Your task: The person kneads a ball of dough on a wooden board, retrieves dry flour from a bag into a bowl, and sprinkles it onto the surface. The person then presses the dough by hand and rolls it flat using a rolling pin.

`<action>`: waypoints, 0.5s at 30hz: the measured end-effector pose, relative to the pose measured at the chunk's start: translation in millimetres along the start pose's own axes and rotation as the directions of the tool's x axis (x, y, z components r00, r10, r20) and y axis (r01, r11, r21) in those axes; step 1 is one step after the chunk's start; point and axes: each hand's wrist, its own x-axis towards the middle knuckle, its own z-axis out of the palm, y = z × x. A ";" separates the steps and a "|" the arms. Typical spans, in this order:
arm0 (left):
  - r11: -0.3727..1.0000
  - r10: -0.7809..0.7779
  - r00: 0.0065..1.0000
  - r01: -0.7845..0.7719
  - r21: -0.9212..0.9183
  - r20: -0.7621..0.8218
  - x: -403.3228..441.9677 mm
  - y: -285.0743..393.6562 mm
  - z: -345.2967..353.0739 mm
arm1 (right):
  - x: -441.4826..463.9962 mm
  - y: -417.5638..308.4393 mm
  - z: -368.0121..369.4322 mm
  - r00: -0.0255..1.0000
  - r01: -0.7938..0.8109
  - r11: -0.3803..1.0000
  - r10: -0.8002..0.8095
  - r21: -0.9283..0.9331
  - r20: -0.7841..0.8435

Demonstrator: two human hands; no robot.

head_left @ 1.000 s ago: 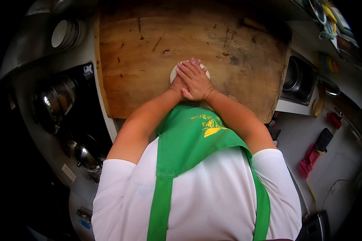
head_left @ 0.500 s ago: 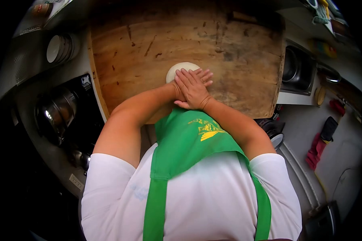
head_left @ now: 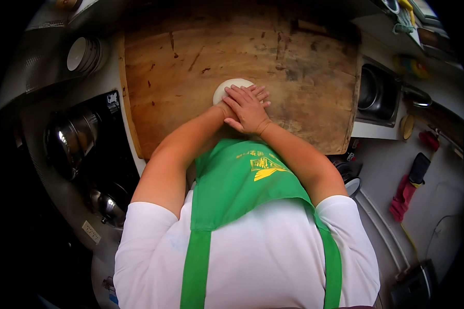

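A round, smooth, pale lump of dough (head_left: 224,89) lies on a large wooden board (head_left: 170,105). My left hand (head_left: 228,110) rests palm down on the near side of the dough, its fingers stretched toward the right. Across its back lies my right hand (head_left: 248,113), also flat, with fingers pointing up and left and the thumb held apart. Much of the left hand is hidden beneath the right one, and together they cover the dough's near right part. A green apron (head_left: 242,190) with yellow print hangs just below my wrists.
On the left are stacked bowls (head_left: 80,54), a shiny metal pot (head_left: 69,139) and another metal vessel (head_left: 107,206) on a dark surface. A steel sink (head_left: 394,103) adjoins the board's right side. Lower right, a red cloth item (head_left: 401,201) hangs near white pipes (head_left: 381,226).
The view and my torso have shifted slightly, and my forearms sit a little differently. My hands stay stacked on the dough, whose shape looks about the same.
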 end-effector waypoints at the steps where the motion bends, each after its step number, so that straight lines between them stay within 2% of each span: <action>1: 0.999 -0.039 0.999 0.039 0.000 -0.034 -7.4 12.9 -20.5 | -4.8 4.2 -2.1 0.987 -0.118 0.993 0.117 -0.009 -0.111; 2: 0.983 -0.156 0.984 0.163 0.088 -0.083 -17.1 33.4 -51.3 | -7.4 10.7 -2.8 0.990 -0.100 0.995 0.098 -0.016 -0.106; 3: 0.981 -0.165 0.982 0.173 0.089 -0.095 -32.6 45.7 -51.3 | -9.2 18.1 -0.8 0.887 -0.439 0.878 0.458 0.192 -0.066; 4: 0.916 -0.396 0.873 0.398 -0.053 -0.285 -48.7 54.9 -48.5 | -11.2 25.0 2.9 0.664 -0.708 0.606 0.747 0.363 0.048; 5: 0.795 -0.601 0.676 0.561 -0.230 -0.427 -63.9 58.4 -45.0 | -9.4 33.2 7.9 0.672 -0.702 0.616 0.739 0.358 0.045; 7: 0.670 -0.738 0.510 0.631 -0.391 -0.441 -103.6 58.9 -24.2 | -6.4 43.5 18.1 0.475 -0.831 0.361 0.856 0.424 0.204; 8: 0.666 -0.742 0.503 0.632 -0.396 -0.443 -122.3 61.9 -17.6 | 3.8 33.5 9.4 0.447 -0.859 0.336 0.860 0.387 0.246; 9: 0.589 -0.807 0.441 0.633 -0.502 -0.392 -141.6 65.6 -13.0 | 4.7 8.5 -1.0 0.446 -0.861 0.336 0.860 0.383 0.248; 10: 0.508 -0.861 0.381 0.621 -0.597 -0.337 -155.9 64.3 -11.7 | 3.6 -23.2 -13.0 0.601 -0.785 0.570 0.795 0.242 0.077; 11: 0.512 -0.859 0.373 0.615 -0.599 -0.351 -165.8 59.5 -11.5 | 10.0 -43.9 -21.2 0.752 -0.653 0.755 0.655 0.053 -0.068; 12: 0.471 -0.880 0.296 0.640 -0.607 -0.371 -178.1 60.1 -8.9 | 17.1 -58.7 -23.9 0.760 -0.645 0.763 0.647 0.048 -0.066; 13: 0.417 -0.902 0.219 0.669 -0.615 -0.373 -189.8 70.6 -8.7 | 14.9 -77.4 -23.7 0.813 -0.579 0.814 0.580 0.040 -0.040; 15: 0.410 -0.895 0.192 0.713 -0.569 -0.404 -205.7 83.7 -1.7 | -5.4 -95.7 -20.8 0.856 -0.517 0.855 0.518 0.031 -0.003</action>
